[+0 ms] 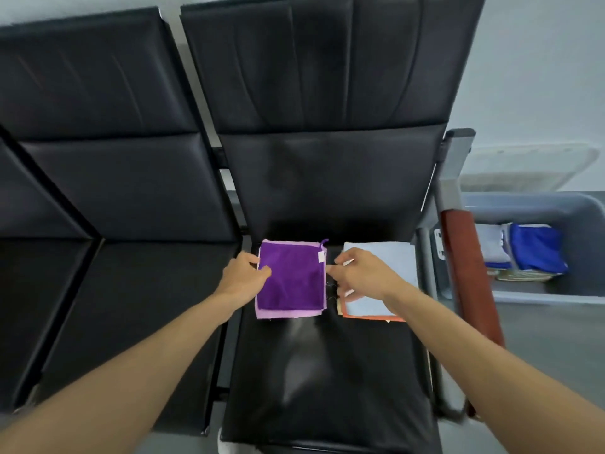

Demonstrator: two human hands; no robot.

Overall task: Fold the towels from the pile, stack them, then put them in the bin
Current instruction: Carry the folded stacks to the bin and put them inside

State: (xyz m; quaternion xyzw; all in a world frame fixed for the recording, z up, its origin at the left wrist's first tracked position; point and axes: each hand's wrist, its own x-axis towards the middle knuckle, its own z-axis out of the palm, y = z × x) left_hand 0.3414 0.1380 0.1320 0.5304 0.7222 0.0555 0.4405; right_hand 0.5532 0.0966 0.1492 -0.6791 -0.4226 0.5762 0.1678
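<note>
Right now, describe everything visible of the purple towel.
The purple towel lies flat on the black seat, folded square: dark purple cloth, lilac at its edges, white tag and loop at the far right corner. The left hand grips its left edge; the right hand is beside its right edge, contact unclear.

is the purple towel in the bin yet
No, the purple towel lies folded on the black seat, apart from the grey bin standing to the right.
</note>
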